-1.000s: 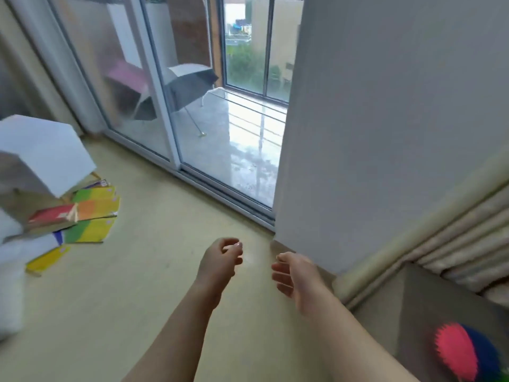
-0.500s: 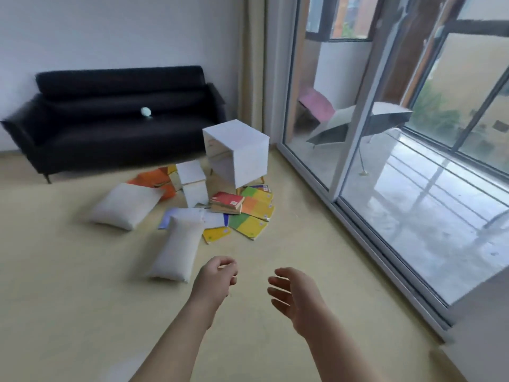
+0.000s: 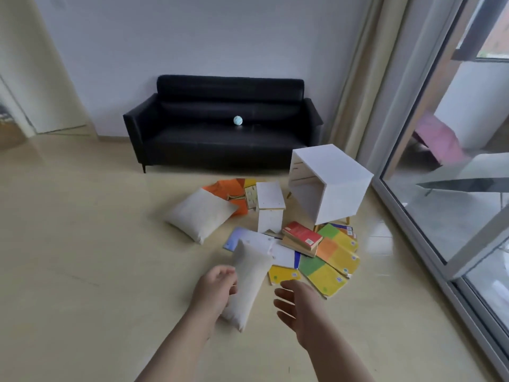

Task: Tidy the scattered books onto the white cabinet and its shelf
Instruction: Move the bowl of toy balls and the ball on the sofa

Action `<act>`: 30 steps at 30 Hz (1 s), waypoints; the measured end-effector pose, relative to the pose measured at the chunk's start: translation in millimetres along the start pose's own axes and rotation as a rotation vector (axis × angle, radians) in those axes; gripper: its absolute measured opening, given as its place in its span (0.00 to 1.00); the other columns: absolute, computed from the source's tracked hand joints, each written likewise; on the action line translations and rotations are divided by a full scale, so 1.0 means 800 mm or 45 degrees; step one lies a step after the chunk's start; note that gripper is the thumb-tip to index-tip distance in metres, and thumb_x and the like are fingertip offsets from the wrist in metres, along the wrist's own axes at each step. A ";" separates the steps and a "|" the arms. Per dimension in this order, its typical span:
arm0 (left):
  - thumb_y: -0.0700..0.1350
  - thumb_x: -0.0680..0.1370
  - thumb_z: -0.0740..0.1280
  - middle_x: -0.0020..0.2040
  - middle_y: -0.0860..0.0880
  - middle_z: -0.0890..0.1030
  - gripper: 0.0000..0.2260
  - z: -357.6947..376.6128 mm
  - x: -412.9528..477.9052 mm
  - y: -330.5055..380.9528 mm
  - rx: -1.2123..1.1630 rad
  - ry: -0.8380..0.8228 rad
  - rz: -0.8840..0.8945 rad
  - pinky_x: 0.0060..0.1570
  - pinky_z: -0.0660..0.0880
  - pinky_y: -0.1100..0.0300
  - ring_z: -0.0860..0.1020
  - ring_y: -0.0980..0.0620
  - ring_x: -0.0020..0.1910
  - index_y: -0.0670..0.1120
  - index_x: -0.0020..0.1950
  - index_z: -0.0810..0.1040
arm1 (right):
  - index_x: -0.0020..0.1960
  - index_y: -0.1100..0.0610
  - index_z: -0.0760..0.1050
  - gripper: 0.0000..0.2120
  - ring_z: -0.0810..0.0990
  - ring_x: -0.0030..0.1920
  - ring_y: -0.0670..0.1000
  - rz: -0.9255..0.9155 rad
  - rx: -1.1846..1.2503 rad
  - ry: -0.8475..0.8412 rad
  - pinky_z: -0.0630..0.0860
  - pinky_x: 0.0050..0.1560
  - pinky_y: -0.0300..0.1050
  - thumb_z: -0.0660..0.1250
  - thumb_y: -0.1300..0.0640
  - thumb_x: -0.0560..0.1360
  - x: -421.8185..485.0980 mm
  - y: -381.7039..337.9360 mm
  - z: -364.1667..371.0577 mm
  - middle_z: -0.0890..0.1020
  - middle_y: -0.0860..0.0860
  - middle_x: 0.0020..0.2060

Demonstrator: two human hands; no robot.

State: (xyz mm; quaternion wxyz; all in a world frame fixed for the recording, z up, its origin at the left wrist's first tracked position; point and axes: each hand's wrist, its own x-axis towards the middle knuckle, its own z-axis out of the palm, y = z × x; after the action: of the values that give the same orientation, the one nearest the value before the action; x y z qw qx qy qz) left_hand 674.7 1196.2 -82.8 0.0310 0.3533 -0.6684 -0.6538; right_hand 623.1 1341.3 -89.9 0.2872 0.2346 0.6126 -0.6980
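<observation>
A white cabinet (image 3: 334, 172) stands on the floor by the glass door, its open side facing left. In front of it lie scattered books: a red book (image 3: 301, 234) on a tan one, several yellow-green-orange workbooks (image 3: 334, 255), a small yellow book (image 3: 283, 274) and white and blue ones (image 3: 281, 255). More orange books (image 3: 230, 190) lie behind a small white drawer box (image 3: 270, 205). My left hand (image 3: 214, 289) hangs loosely curled and holds nothing, in front of a cream pillow (image 3: 250, 274). My right hand (image 3: 298, 307) is spread open above the floor, near the yellow workbooks.
A second cream pillow (image 3: 199, 213) lies left of the books. A black sofa (image 3: 223, 125) with a small ball (image 3: 238, 120) stands against the back wall. Sliding glass doors (image 3: 451, 172) run along the right. Bare tan floor stretches to the left.
My view has swung left from the balcony door to the sofa and the book pile, and I have come closer to the books. Both hands stay held out in front, holding nothing.
</observation>
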 end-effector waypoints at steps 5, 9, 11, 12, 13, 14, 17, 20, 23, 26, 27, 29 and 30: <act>0.42 0.78 0.63 0.39 0.48 0.79 0.05 -0.040 0.142 0.083 -0.072 0.106 0.029 0.39 0.69 0.58 0.77 0.49 0.42 0.48 0.43 0.76 | 0.44 0.58 0.74 0.04 0.75 0.35 0.52 -0.070 -0.091 -0.099 0.71 0.37 0.43 0.61 0.61 0.77 0.097 -0.106 0.123 0.79 0.54 0.38; 0.41 0.78 0.63 0.41 0.48 0.80 0.04 -0.076 0.203 0.115 -0.136 0.143 0.003 0.39 0.71 0.59 0.79 0.51 0.42 0.47 0.45 0.76 | 0.45 0.58 0.75 0.05 0.76 0.36 0.51 -0.108 -0.149 -0.134 0.72 0.37 0.43 0.61 0.61 0.77 0.136 -0.142 0.196 0.79 0.53 0.38; 0.41 0.78 0.63 0.41 0.48 0.80 0.05 -0.107 0.252 0.131 -0.163 0.174 -0.014 0.41 0.70 0.58 0.79 0.50 0.42 0.48 0.44 0.76 | 0.44 0.58 0.74 0.05 0.76 0.35 0.51 -0.093 -0.176 -0.163 0.72 0.38 0.43 0.61 0.61 0.77 0.163 -0.158 0.249 0.78 0.53 0.38; 0.41 0.78 0.63 0.41 0.48 0.79 0.06 -0.121 0.276 0.139 -0.169 0.184 -0.016 0.42 0.71 0.58 0.79 0.51 0.42 0.48 0.44 0.76 | 0.43 0.58 0.74 0.05 0.76 0.36 0.51 -0.095 -0.186 -0.172 0.71 0.38 0.43 0.61 0.61 0.77 0.178 -0.164 0.274 0.78 0.53 0.38; 0.41 0.78 0.63 0.41 0.49 0.79 0.06 -0.141 0.309 0.144 -0.189 0.179 -0.027 0.42 0.71 0.57 0.78 0.51 0.41 0.48 0.43 0.76 | 0.43 0.57 0.73 0.05 0.75 0.36 0.51 -0.103 -0.192 -0.169 0.71 0.37 0.43 0.61 0.61 0.77 0.196 -0.169 0.305 0.78 0.53 0.38; 0.41 0.78 0.63 0.40 0.49 0.79 0.06 -0.166 0.351 0.150 -0.187 0.172 -0.018 0.42 0.71 0.58 0.78 0.51 0.40 0.48 0.43 0.76 | 0.43 0.57 0.73 0.05 0.75 0.35 0.51 -0.109 -0.189 -0.154 0.71 0.37 0.42 0.61 0.61 0.77 0.223 -0.173 0.346 0.78 0.53 0.38; 0.40 0.78 0.62 0.39 0.49 0.78 0.06 -0.206 0.413 0.178 -0.208 0.175 -0.024 0.39 0.70 0.59 0.77 0.53 0.38 0.48 0.43 0.76 | 0.44 0.57 0.73 0.04 0.75 0.35 0.50 -0.096 -0.171 -0.112 0.71 0.36 0.42 0.61 0.61 0.77 0.260 -0.188 0.416 0.77 0.52 0.37; 0.40 0.78 0.62 0.39 0.50 0.78 0.05 -0.268 0.502 0.211 -0.154 0.116 -0.028 0.38 0.71 0.61 0.77 0.53 0.38 0.47 0.44 0.76 | 0.44 0.58 0.73 0.03 0.76 0.35 0.51 -0.034 -0.109 -0.063 0.71 0.37 0.41 0.62 0.61 0.76 0.304 -0.203 0.519 0.78 0.52 0.37; 0.41 0.78 0.62 0.38 0.50 0.78 0.04 -0.315 0.569 0.240 -0.111 0.076 -0.026 0.38 0.71 0.60 0.77 0.54 0.37 0.47 0.45 0.76 | 0.44 0.58 0.73 0.04 0.75 0.35 0.52 -0.020 -0.040 -0.017 0.70 0.37 0.42 0.61 0.62 0.76 0.334 -0.222 0.598 0.78 0.53 0.37; 0.41 0.79 0.62 0.39 0.50 0.78 0.05 -0.356 0.640 0.263 -0.078 0.052 -0.053 0.38 0.71 0.60 0.77 0.54 0.37 0.47 0.45 0.76 | 0.44 0.58 0.73 0.04 0.75 0.34 0.51 -0.005 -0.039 0.014 0.70 0.35 0.42 0.61 0.62 0.77 0.368 -0.241 0.666 0.77 0.52 0.37; 0.41 0.79 0.62 0.39 0.50 0.78 0.06 -0.363 0.656 0.269 -0.088 0.049 -0.067 0.39 0.71 0.60 0.77 0.54 0.38 0.48 0.44 0.75 | 0.44 0.58 0.73 0.04 0.75 0.34 0.51 -0.007 -0.022 0.025 0.70 0.36 0.42 0.61 0.62 0.77 0.376 -0.247 0.681 0.77 0.52 0.37; 0.41 0.79 0.62 0.39 0.49 0.78 0.06 -0.382 0.700 0.286 -0.078 0.034 -0.095 0.39 0.70 0.60 0.77 0.54 0.38 0.49 0.43 0.75 | 0.44 0.57 0.73 0.04 0.75 0.34 0.51 -0.020 -0.020 0.046 0.70 0.36 0.42 0.61 0.62 0.76 0.405 -0.265 0.720 0.77 0.52 0.37; 0.41 0.79 0.62 0.39 0.49 0.78 0.07 -0.391 0.723 0.294 -0.090 0.032 -0.106 0.39 0.70 0.60 0.77 0.53 0.38 0.49 0.43 0.75 | 0.44 0.57 0.73 0.04 0.75 0.35 0.51 -0.020 -0.031 0.045 0.71 0.36 0.42 0.61 0.62 0.76 0.422 -0.274 0.739 0.77 0.52 0.37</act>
State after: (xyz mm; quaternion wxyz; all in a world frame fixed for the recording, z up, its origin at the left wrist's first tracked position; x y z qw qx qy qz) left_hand 298.0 608.3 -70.3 0.0247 0.3875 -0.6291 -0.6733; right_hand 241.9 736.2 -79.5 0.2736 0.2386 0.6278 -0.6886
